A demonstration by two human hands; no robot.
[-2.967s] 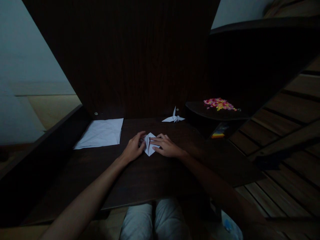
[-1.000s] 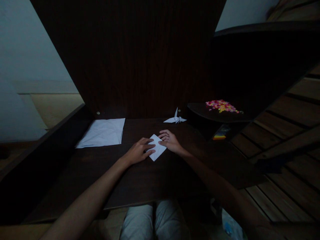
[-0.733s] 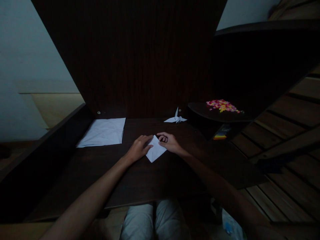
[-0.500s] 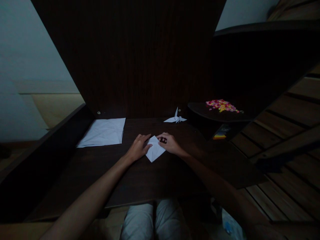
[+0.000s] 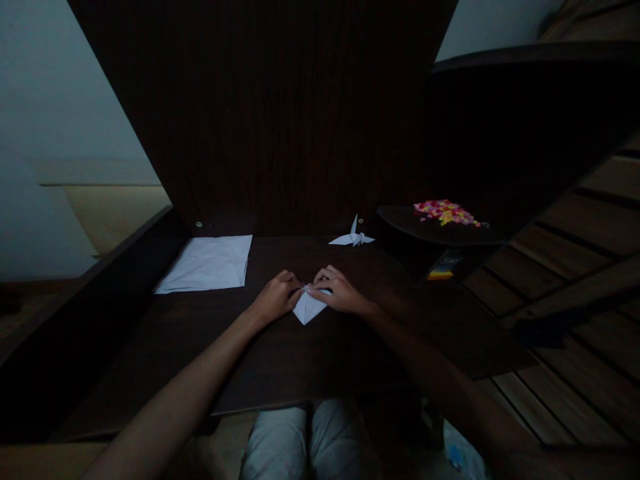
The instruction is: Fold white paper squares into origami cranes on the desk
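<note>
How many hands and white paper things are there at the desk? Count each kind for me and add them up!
Hands: 2 (left hand, right hand)
Folded paper at the fingers: 1
Paper bird: 1
Stack of white paper: 1 (I can't count its sheets)
Total: 5, with the stack as one

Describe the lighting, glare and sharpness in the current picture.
Head view: dim, the dark brown wooden desk nearly black; head view: no strong glare, even on the small folded white paper; head view: fine detail soft, pieces in the pink-and-yellow heap hard to separate.
</note>
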